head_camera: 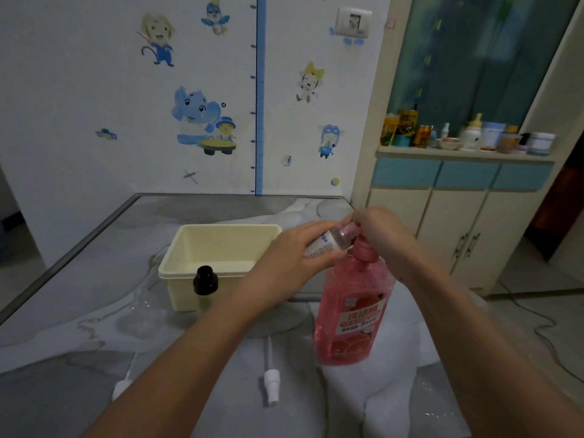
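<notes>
Left grip (294, 257) curled round small bottle (325, 243), tilted, mouth at pump (363, 246) | right grip (382, 229) curled over pump | small bottle likely light, slick: hold mid-body | pink bottle (354, 311) upright on worktop (79, 279), likely heavy, stable.

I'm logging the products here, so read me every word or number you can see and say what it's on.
"洗洁精", with a "3" below: label of the pink pump bottle, whose pump the right hand holds.
Small clear bottle in the left hand: blue letters and fine print, too blurred to read.
Cans on the cabinet: labels unreadable.
Height chart on the wall: no readable numbers.
</notes>
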Available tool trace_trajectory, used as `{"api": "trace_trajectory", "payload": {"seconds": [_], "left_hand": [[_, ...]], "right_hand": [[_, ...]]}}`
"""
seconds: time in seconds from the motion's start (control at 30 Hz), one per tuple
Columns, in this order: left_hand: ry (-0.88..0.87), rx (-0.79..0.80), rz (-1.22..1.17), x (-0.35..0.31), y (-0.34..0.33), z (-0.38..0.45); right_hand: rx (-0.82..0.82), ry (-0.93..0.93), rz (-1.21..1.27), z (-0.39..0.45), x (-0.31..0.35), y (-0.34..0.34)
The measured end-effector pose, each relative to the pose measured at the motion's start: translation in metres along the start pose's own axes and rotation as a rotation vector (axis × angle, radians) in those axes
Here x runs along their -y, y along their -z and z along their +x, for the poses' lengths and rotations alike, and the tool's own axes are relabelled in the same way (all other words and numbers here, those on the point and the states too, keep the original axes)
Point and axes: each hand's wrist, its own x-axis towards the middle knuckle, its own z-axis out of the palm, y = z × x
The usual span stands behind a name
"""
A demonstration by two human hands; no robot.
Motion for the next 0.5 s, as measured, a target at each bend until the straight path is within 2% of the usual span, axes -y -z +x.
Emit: {"api": "trace_trajectory", "payload": {"seconds": [0.37,0.5], "left_hand": [[0.008,0.002,-0.021,-0.008,0.008,0.004],[-0.003,0.01,-0.021,-0.004,0.003,0.001]], "right_hand": [[0.059,0.047,-0.072,-0.004,0.017,0.007],[0.01,0.041,-0.037,0.0,0.003,0.004]]}}
